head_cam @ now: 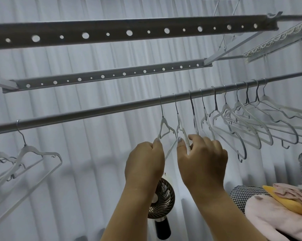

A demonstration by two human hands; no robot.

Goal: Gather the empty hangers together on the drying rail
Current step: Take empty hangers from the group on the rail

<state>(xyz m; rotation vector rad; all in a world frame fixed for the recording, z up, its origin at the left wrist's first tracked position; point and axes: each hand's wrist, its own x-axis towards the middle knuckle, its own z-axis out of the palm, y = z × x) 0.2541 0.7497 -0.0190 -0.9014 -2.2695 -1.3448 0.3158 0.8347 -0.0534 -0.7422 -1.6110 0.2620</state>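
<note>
A grey drying rail (94,110) slants across the view, higher on the right. Several white empty hangers (247,122) hang bunched on its right part. Two more white hangers (30,153) hang far left. My left hand (145,162) pinches the arm of one hanger (164,126) near the rail's middle. My right hand (200,160) grips the hanger beside it (180,127), and its fingers curl round the lower ends of the hangers just to the right. Both hands are raised below the rail.
Two perforated grey bars (112,32) run above the rail. White curtains fill the background. A standing fan (161,200) is below my hands. A pile of pink and yellow laundry (277,206) lies at the lower right on a checked cushion.
</note>
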